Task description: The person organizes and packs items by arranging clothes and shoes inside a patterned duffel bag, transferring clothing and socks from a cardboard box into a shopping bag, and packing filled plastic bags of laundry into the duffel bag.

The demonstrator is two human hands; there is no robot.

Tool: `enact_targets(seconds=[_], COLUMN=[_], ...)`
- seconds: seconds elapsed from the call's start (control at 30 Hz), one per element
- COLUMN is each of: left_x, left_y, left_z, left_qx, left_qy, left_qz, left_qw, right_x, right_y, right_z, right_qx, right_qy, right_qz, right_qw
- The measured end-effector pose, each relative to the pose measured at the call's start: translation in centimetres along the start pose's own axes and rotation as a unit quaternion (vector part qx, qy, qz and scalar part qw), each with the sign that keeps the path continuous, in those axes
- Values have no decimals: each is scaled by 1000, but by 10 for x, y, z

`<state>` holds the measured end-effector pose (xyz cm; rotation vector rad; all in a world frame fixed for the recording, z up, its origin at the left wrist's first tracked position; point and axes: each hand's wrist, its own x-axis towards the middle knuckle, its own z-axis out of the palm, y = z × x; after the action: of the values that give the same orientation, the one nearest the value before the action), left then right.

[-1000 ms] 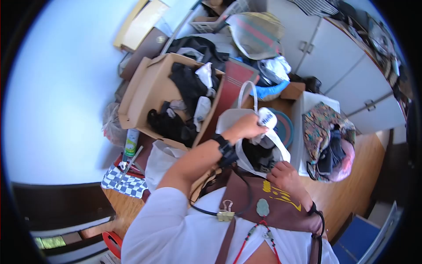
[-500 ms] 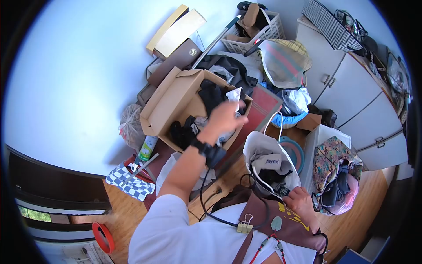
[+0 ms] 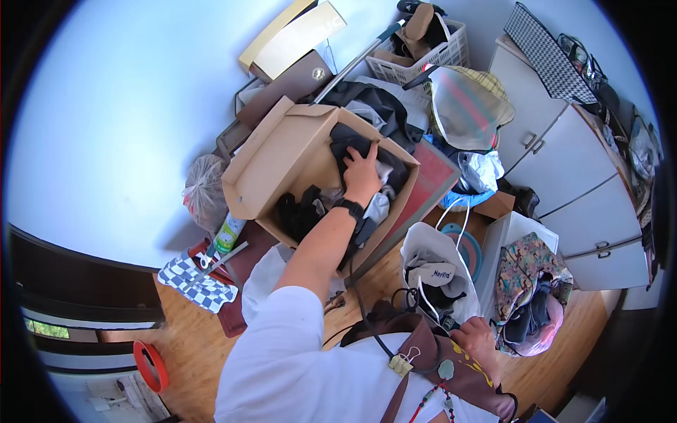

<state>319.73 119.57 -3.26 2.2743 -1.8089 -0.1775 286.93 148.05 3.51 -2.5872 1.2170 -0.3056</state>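
While the left hand (image 3: 362,173) is lying splayed over dark clothing (image 3: 341,137) inside the cardboard box (image 3: 262,169), the right hand (image 3: 477,340) is resting at the near edge of the white bag (image 3: 465,299); whether it is gripping anything, one cannot tell. Within that bag, a white packet (image 3: 431,273) is sitting above dark contents. Just beyond, a blue basin (image 3: 478,259) is showing, a patterned cloth bag (image 3: 525,257) is slumping farther right, and white cabinets (image 3: 553,158) are standing behind.

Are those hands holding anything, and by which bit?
I can't tell whether either grips: the left hand is on dark cloth in the cardboard box, the right hand at the near edge of the white bag.
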Motion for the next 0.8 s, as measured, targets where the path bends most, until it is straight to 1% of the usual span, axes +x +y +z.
enact_targets(seconds=[0.03,0.07,0.17,0.2,0.23,0.3,0.33,0.37,0.43,0.47,0.5,0.57,0.6,0.63,0.7,0.73,0.8], left_x=[0,0,28,28,27,19,11,5,-4,-3,-1,7,10,13,16,14,15], left_y=[-7,-10,-19,-15,-10,-4,-3,-5,-13,-21,-24,-27,-24,-21,-19,-21,-23], left_z=[-1,-2,4,3,2,-2,-9,-12,-16,-13,-15,-20,-25,-29,-34,-34,-36], left_qx=[64,51,64,97,94,178,132,134,127,129,130,126,122,122,142,142,172], left_qy=[-5,49,49,87,89,84,76,75,118,68,65,76,48,48,-20,-22,12], left_qz=[62,80,113,131,132,165,193,199,356,361,365,409,407,406,377,374,397], left_qw=[996,994,990,983,983,967,969,968,918,921,920,901,904,904,915,916,901], right_x=[0,-1,6,7,8,9,7,6,3,2,3,3,4,6,11,11,11], right_y=[3,3,-2,0,2,3,4,4,3,2,2,2,2,3,3,2,5], right_z=[1,3,1,1,2,4,4,4,6,7,7,6,6,6,5,5,6], right_qx=[1,2,10,-4,-8,-1,-1,1,-3,1,5,7,12,17,15,14,14], right_qy=[-5,-9,2,-1,-1,0,-3,0,22,24,39,52,38,23,18,12,16], right_qz=[-4,-7,6,-8,-6,-20,-17,-12,16,22,25,28,24,20,15,10,8], right_qw=[1000,1000,1000,1000,1000,1000,1000,1000,1000,999,999,998,999,999,1000,1000,1000])
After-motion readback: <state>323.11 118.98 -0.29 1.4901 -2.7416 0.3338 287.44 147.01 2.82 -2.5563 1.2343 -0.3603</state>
